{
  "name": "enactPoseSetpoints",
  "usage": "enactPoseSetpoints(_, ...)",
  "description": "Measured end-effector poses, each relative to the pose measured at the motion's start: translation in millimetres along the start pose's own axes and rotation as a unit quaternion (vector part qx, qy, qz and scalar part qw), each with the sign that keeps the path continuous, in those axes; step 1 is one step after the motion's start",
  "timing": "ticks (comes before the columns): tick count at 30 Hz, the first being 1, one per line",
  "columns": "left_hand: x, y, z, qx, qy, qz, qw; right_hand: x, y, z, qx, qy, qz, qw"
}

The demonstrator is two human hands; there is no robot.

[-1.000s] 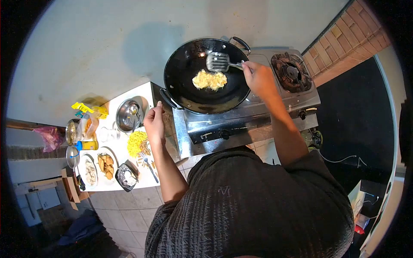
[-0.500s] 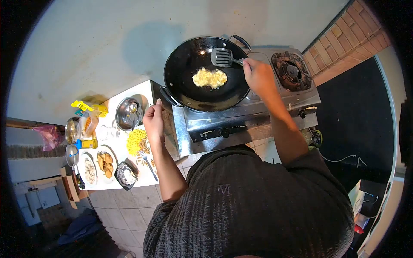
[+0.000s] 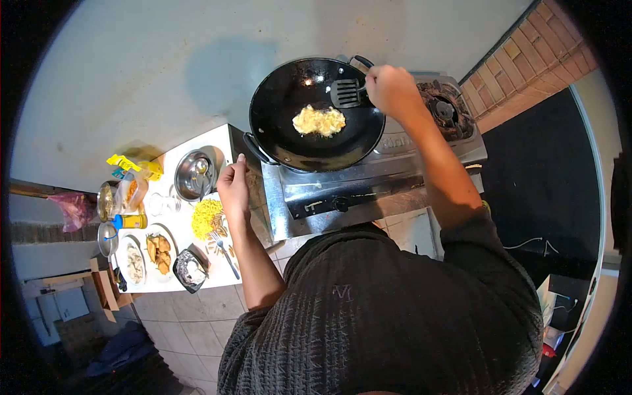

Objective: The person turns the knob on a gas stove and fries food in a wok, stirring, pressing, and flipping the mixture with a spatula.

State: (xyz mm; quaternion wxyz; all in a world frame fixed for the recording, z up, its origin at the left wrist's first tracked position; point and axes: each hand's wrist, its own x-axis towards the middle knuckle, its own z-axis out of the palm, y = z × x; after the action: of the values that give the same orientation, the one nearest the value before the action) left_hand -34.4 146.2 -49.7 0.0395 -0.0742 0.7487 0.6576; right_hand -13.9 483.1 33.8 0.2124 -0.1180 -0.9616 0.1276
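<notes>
My right hand (image 3: 394,91) is closed around the handle of a slotted spatula (image 3: 345,93). The spatula's black blade is over the upper right inside of a dark wok (image 3: 276,85), and I cannot tell whether it touches the metal. A pale yellow, lumpy piece of food (image 3: 318,121) is frying in the wok's middle, with bubbling oil around it. My left hand (image 3: 233,187) is just below the wok's left handle (image 3: 257,148), apart from it. Its fingers are curled in with the thumb pointing up, and nothing shows in them.
The wok sits on a steel gas stove (image 3: 395,168), with a second burner (image 3: 446,108) at its right. A white table (image 3: 172,217) at left bears a metal bowl (image 3: 195,175), yellow food (image 3: 208,218), a fork (image 3: 225,255), plates of food and a black dish (image 3: 191,268).
My right hand has risen a little, and the spatula blade has shifted slightly right and down, turning more upright. My left hand stays almost still.
</notes>
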Motion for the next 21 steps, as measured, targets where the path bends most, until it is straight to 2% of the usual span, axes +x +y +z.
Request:
enactPoseSetpoints(4, -0.5, -1.2, 0.5, 0.001, -0.011, -0.006, 1.000, 25.1, -24.1, -20.7, -0.061, -0.069, 0.000, 0.996)
enactPoseSetpoints(6, -0.9, -1.4, 1.6, 0.006, -0.003, -0.002, 1.000, 33.5, -43.6, -40.9, -0.116, -0.155, -0.017, 0.981)
enactPoseSetpoints(10, -1.1, -2.2, 3.2, -0.011, -0.014, 0.003, 1.000, 45.4, -49.8, -43.2, -0.140, -0.203, -0.017, 0.969)
enactPoseSetpoints(12, -0.7, -2.7, 3.1, -0.015, -0.023, -0.007, 1.000, 48.4, -50.4, -42.0, -0.145, -0.291, 0.020, 0.945)
enactPoseSetpoints(16, -3.7, 2.3, 4.4, -0.019, -0.021, 0.005, 1.000, 49.1, -17.3, -11.0, -0.136, -0.266, -0.024, 0.954)
enactPoseSetpoints(18, -5.1, 2.8, 5.7, -0.019, -0.018, 0.005, 1.000, 40.7, -1.9, -6.6, -0.022, -0.188, -0.008, 0.982)
enactPoseSetpoints(19, -5.0, 2.8, 6.0, -0.020, -0.017, 0.004, 1.000, 34.2, 4.9, -3.8, -0.023, -0.189, -0.009, 0.982)
enactPoseSetpoints(21, -4.3, 2.2, 5.9, -0.028, -0.015, 0.012, 0.999, 17.4, 16.1, 0.7, 0.088, -0.159, -0.049, 0.982)
